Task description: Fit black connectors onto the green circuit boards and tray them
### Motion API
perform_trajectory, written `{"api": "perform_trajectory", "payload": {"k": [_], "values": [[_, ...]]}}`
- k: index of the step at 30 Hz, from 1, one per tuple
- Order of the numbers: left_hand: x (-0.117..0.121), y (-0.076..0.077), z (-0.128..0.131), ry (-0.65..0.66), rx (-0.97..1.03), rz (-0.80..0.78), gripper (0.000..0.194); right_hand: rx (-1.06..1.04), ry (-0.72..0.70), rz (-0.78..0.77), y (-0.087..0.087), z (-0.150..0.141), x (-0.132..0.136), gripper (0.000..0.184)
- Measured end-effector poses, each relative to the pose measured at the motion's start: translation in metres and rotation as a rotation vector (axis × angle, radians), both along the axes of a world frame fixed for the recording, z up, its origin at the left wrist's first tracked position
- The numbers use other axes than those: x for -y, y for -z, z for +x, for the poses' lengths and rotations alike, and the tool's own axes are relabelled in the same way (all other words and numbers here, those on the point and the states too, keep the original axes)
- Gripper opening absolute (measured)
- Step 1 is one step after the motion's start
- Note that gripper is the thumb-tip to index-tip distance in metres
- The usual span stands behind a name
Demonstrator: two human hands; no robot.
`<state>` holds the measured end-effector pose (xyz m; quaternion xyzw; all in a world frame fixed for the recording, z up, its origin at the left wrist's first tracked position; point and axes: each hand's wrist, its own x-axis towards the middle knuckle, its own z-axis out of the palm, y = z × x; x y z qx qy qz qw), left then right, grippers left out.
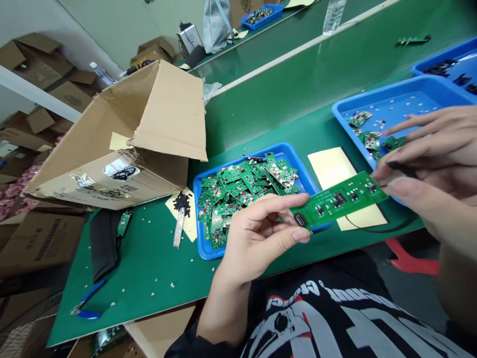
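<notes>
A long green circuit board (339, 201) is held up in front of me, tilted, its right end higher. My left hand (257, 233) pinches its left end between thumb and fingers, beside a black oval piece with a slot (300, 220). At the board's other end, my right hand (432, 159) has thumb and fingers closed on a small black strip-like piece (402, 169), partly hidden by the fingers. The right thumb is close to the board; I cannot tell whether it touches. Behind my left hand stands a blue tray (208, 251) heaped with green circuit boards (238, 186).
Another blue tray (346, 107) on the right holds several boards and white bits. Pale yellow paper (328, 164) lies between the trays. Leftward are a large open cardboard box (167, 114), small black pieces (182, 204), black sheets (103, 243) and blue-handled cutters (89, 301).
</notes>
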<state>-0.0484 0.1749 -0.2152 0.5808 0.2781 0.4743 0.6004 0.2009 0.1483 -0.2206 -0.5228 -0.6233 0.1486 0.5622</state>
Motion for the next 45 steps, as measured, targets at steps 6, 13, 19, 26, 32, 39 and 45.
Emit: {"api": "perform_trajectory", "payload": {"k": [6, 13, 19, 26, 32, 39, 45], "values": [[0.000, 0.010, 0.005, -0.094, -0.092, 0.233, 0.044, -0.196, -0.045, -0.020, -0.002, -0.019, -0.009, 0.022], [0.001, 0.008, 0.001, -0.135, -0.361, 0.451, 0.043, -0.265, -0.055, -0.045, 0.000, -0.022, -0.009, 0.023], [-0.001, 0.005, 0.003, -0.097, -0.412, 0.349, 0.034, -0.263, 0.019, -0.084, 0.004, -0.024, -0.001, 0.022], [-0.006, 0.004, 0.008, -0.064, -0.368, 0.176, 0.026, -0.329, 0.107, -0.135, 0.011, -0.026, 0.005, 0.024], [-0.012, 0.010, 0.018, -0.163, -0.356, 0.115, 0.027, -0.362, 0.046, -0.096, 0.014, -0.030, -0.001, 0.021], [-0.034, 0.036, 0.043, -0.112, -0.319, -0.248, 0.022, -0.429, 0.107, -0.044, 0.047, -0.017, -0.007, 0.019], [-0.069, 0.048, 0.103, -0.025, -0.476, -0.196, 0.034, -0.553, 0.386, 0.078, 0.063, 0.048, 0.011, 0.029]]}}
